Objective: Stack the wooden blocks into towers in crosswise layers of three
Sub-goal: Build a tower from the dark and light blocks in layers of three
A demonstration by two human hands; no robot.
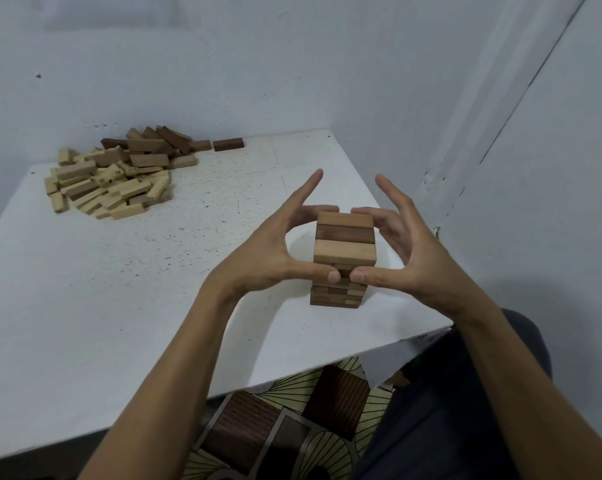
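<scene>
One tower (344, 251) stands on the tabletop (119, 306) between two grips. The left grip (278, 258) and right grip (406, 258) each cup it, with the thumb tip pressed to its near face, curved fingers touching the top layer's far side, and the index finger raised free. That layer counts three blocks, two pale and one dark between them; far left of the grips lies one pile (116, 174), too jumbled to count.

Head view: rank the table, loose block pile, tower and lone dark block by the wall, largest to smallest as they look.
1. table
2. loose block pile
3. tower; nearer the camera, so true size against the pile is unsure
4. lone dark block
</scene>
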